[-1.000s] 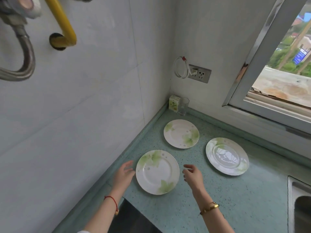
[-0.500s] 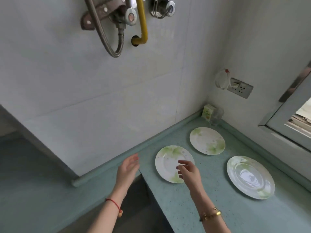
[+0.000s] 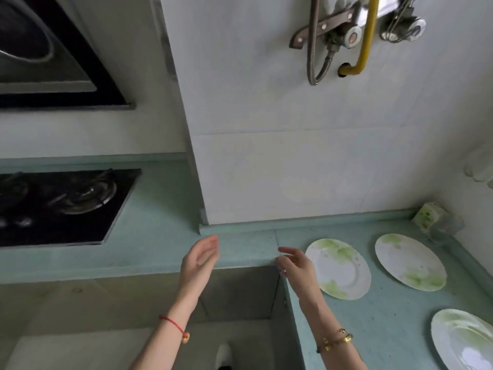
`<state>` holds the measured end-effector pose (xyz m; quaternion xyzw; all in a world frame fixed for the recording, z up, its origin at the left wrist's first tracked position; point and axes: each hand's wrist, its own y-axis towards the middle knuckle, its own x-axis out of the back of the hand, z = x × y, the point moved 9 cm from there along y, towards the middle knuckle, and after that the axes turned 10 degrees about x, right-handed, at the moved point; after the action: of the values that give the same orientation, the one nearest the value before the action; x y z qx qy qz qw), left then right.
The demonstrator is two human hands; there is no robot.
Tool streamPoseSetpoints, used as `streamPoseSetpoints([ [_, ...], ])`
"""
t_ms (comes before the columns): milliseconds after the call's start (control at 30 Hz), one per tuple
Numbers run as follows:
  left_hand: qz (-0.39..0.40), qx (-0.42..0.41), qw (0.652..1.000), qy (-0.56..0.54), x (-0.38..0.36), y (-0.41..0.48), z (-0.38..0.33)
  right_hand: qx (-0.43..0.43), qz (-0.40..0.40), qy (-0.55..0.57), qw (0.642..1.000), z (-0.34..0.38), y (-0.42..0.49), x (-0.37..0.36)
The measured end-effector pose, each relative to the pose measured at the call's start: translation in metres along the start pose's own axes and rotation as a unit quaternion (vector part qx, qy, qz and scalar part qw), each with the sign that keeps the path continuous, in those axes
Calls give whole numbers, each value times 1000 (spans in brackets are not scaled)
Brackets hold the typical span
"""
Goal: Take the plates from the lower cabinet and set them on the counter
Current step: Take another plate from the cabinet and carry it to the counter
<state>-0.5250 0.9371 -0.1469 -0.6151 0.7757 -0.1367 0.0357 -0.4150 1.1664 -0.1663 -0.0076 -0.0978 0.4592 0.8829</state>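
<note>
Three white plates with green leaf prints lie flat on the teal counter (image 3: 386,316): the nearest plate (image 3: 340,268), a second plate (image 3: 409,261) further right, and a third plate (image 3: 464,340) at the lower right edge. My left hand (image 3: 198,263) hovers open, palm turned inward, over the counter's inner corner. My right hand (image 3: 294,264) is open with relaxed fingers, just left of the nearest plate and not touching it. Neither hand holds anything. The lower cabinet is out of sight.
A black gas hob (image 3: 61,206) sits in the counter at left, under a range hood (image 3: 45,54). Pipes and a yellow gas line (image 3: 365,41) hang on the tiled wall. A small green box (image 3: 426,216) and a glass (image 3: 442,228) stand in the far right corner.
The view has swung left, so the plates now lie at the right and the hob has come into sight. Both hands have drawn away from the nearest plate, toward the counter's inner corner.
</note>
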Motion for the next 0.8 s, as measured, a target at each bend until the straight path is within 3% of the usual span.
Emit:
streamPoseSetpoints([
  [467,-185,9,980,-67,193,-97,34,47,235,-25,970,42,-57,-194],
  [800,-369,10,920,-131,377,-205,80,71,384,-44,920,67,-159,-372],
])
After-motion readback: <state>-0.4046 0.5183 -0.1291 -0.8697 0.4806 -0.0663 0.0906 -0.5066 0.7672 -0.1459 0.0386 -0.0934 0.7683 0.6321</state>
